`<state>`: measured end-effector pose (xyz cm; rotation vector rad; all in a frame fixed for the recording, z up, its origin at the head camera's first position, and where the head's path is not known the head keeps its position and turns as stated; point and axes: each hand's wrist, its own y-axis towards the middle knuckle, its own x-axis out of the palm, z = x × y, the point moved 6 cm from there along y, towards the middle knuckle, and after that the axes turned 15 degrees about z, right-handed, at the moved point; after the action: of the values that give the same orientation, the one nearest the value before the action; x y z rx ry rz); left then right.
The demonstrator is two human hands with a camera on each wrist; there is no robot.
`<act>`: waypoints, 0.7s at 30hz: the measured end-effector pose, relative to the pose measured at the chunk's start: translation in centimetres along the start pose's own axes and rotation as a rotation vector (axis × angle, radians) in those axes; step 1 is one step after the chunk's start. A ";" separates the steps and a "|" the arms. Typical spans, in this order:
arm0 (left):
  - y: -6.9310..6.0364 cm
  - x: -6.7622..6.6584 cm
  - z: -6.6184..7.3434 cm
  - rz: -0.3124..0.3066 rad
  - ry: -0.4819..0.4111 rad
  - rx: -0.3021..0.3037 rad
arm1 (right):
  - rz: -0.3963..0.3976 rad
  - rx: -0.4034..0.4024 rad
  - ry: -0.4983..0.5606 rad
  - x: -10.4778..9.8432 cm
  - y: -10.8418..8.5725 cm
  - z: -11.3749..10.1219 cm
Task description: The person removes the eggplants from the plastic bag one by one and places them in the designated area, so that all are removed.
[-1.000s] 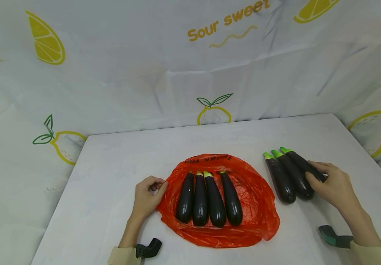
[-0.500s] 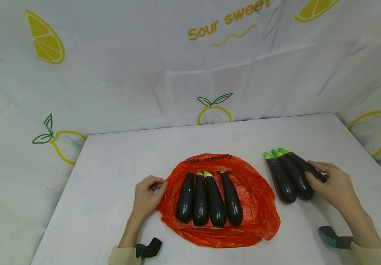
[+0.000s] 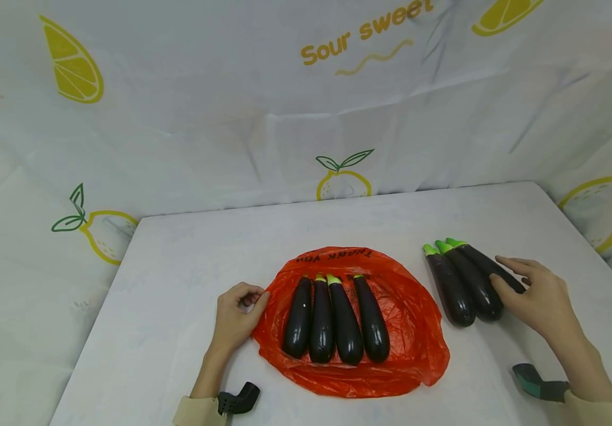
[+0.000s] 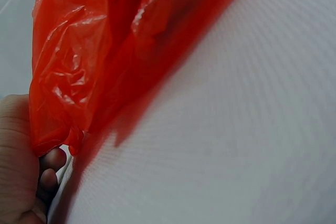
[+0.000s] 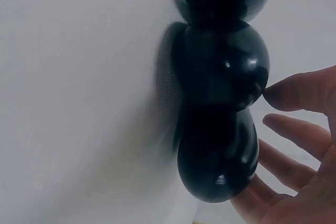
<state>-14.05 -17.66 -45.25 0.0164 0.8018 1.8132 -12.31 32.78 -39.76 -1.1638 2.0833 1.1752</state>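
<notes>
A red plastic bag (image 3: 412, 349) with black lettering lies spread on the table, with several dark eggplants (image 3: 348, 325) side by side on it. My left hand (image 3: 236, 310) pinches the bag's left edge; in the left wrist view the crumpled film (image 4: 68, 72) rises above my fingers. To the right, three eggplants (image 3: 474, 284) with green stem ends lie close together. My right hand (image 3: 540, 296) is around the lower end of the rightmost eggplant (image 5: 218, 156), its fingers loosely extended. In the right wrist view the thumb (image 5: 289, 93) touches or nearly touches the middle eggplant (image 5: 226, 66).
The white table (image 3: 194, 254) ends at a hanging sheet (image 3: 204, 118) printed with lemons and lettering. A dark device sits at the left wrist (image 3: 239, 399), another at the right wrist (image 3: 540, 383).
The rightmost eggplant has shifted slightly left against its neighbours. My right fingers have loosened a little around it. The left hand and bag look unchanged.
</notes>
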 end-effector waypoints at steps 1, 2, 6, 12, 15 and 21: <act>0.0 0.0 0.0 0.000 -0.001 0.001 | 0.006 -0.004 0.002 -0.1 0.0 -0.1; 0.0 0.0 0.0 0.000 -0.002 0.002 | 0.014 -0.009 0.003 -0.2 0.1 -0.1; 0.1 0.0 0.1 -0.001 -0.008 0.004 | 0.025 -0.014 0.011 -0.4 0.1 -0.5; 0.1 0.1 0.0 0.001 -0.015 0.007 | 0.018 -0.017 0.020 -0.8 0.0 -1.7; 0.0 0.1 0.0 0.003 -0.011 0.010 | 0.012 -0.019 0.028 -0.9 -0.2 -2.5; 0.0 0.1 0.0 -0.003 -0.006 0.010 | 0.020 -0.047 0.084 -1.3 -0.4 -3.9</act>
<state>-14.06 -17.62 -45.31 0.0268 0.8060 1.8056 -11.27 29.86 -36.98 -1.2367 2.1441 1.2096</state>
